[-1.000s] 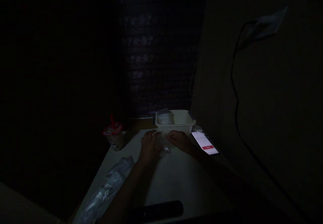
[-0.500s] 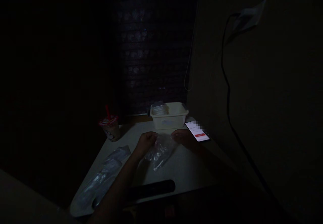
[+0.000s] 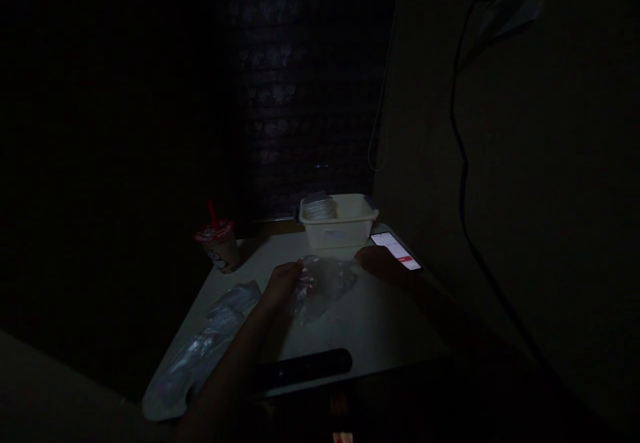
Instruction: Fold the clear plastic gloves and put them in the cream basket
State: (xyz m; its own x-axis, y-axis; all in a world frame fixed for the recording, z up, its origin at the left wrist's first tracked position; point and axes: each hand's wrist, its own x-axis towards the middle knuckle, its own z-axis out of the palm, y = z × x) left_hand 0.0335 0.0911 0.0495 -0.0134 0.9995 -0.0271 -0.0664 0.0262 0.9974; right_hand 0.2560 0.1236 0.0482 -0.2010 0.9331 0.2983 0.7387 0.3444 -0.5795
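Note:
A clear plastic bag (image 3: 325, 286) is stretched between my two hands above the white table. My left hand (image 3: 283, 282) pinches its left edge, where a small reddish patch shows through the film. At the upper right edge of the bag, my right hand (image 3: 377, 261) is closed on the plastic, its fingertips dim in the low light. Left of my left forearm lies a pile of clear plastic bags (image 3: 215, 336). Just beyond my hands stands a cream plastic bin (image 3: 340, 233), with a stack of clear-wrapped items (image 3: 320, 207) in its left side.
On the table's left stands a lidded cup (image 3: 223, 250) with a red straw. A lit phone (image 3: 397, 251) lies by the right wall, partly behind my right hand. A black cable (image 3: 463, 183) hangs down that wall. The table (image 3: 380, 336) has a dark slot near its front edge.
My hands have moved farther apart, the right one shifting rightward, and the bag is spread wider between them. The whole view has shifted slightly.

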